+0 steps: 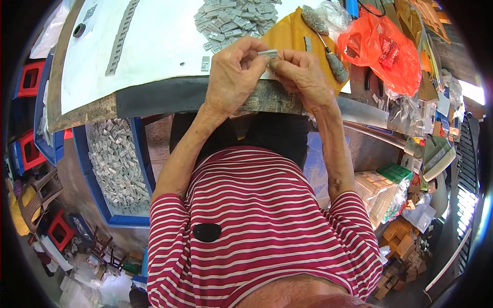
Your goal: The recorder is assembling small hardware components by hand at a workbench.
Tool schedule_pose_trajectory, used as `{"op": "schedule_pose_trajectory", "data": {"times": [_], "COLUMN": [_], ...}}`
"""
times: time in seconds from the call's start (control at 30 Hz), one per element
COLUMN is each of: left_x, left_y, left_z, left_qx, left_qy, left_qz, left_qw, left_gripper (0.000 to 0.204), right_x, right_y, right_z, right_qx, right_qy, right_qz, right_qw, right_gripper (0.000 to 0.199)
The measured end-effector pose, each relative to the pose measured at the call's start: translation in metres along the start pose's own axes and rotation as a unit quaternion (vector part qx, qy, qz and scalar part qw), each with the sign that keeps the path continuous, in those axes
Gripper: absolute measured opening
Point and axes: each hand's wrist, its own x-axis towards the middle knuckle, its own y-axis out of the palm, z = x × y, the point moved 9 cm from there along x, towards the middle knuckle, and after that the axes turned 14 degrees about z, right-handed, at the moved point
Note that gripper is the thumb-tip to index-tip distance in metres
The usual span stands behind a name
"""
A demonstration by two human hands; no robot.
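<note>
A small grey rectangular plastic piece [269, 53] is pinched between the fingertips of my left hand [232, 74], above the table's near edge. My right hand [304, 74] meets it from the other side, fingers closed at the piece's end; whether it holds anything else is hidden. Beyond my hands a heap of similar grey pieces [236, 23] lies on the white table sheet [159, 46]. One loose grey piece [205, 63] rests just left of my left hand. Farther left, a long row of grey pieces [122, 38] is laid out side by side.
Right of the heap lies a mustard-yellow cloth [282, 33], with a wrapped-handle tool [336, 65] on it. A red plastic bag [382, 51] sits farther right. Below the table at left stands a blue crate [114, 219] full of grey pieces. A black ring [79, 30] is at far left.
</note>
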Motion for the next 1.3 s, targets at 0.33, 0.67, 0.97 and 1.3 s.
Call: {"op": "schedule_pose_trajectory", "data": {"times": [0.33, 0.67, 0.97, 1.3], "left_x": [-0.01, -0.014, -0.019, -0.024], "left_y": [-0.014, -0.009, -0.01, -0.008], "left_z": [0.005, 0.018, 0.022, 0.013], "left_qx": [-0.148, -0.254, -0.258, -0.135], "left_qy": [0.035, 0.0, -0.013, -0.025], "left_qz": [-0.102, -0.052, -0.018, 0.004], "left_qw": [0.983, 0.966, 0.966, 0.991], "left_gripper": [0.013, 0.018, 0.02, 0.017], "right_x": [0.0, -0.001, -0.008, -0.006], "right_y": [0.014, 0.017, 0.009, 0.009], "right_z": [0.005, 0.0, 0.01, 0.007], "right_qx": [0.076, 0.069, 0.028, -0.067], "right_qy": [-0.046, -0.019, -0.044, -0.026], "right_qz": [-0.016, -0.015, -0.042, -0.032], "right_qw": [0.996, 0.997, 0.998, 0.997], "right_gripper": [0.016, 0.013, 0.01, 0.011]}}
